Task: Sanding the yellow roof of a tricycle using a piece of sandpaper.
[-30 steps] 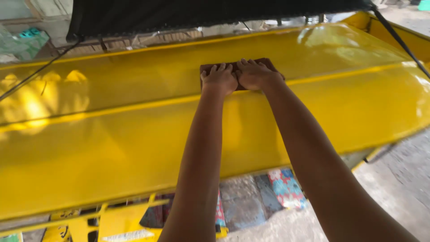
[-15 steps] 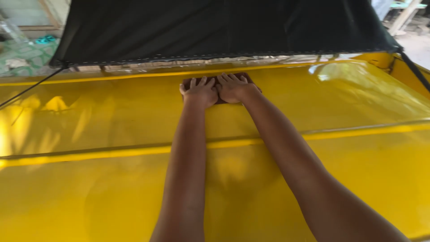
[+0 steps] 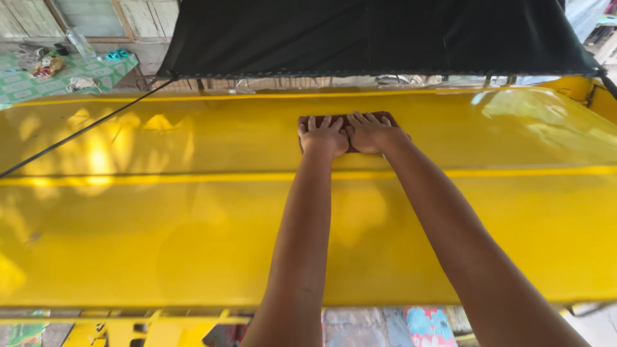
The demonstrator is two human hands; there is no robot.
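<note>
I had my left hand (image 3: 323,136) and right hand (image 3: 369,132) pressed flat on the brown pad (image 3: 384,116) near the yellow panel's (image 3: 160,218) far edge; overstretched, my palms could have slipped off.

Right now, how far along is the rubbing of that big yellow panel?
Much of the yellow panel already looks glossy, mirroring light patches on its left side. In hand: the left hand and right hand press side by side, flat on a brown pad, near the far edge below the black canopy. How much is left the picture cannot settle; treated and untreated areas look alike.
</note>
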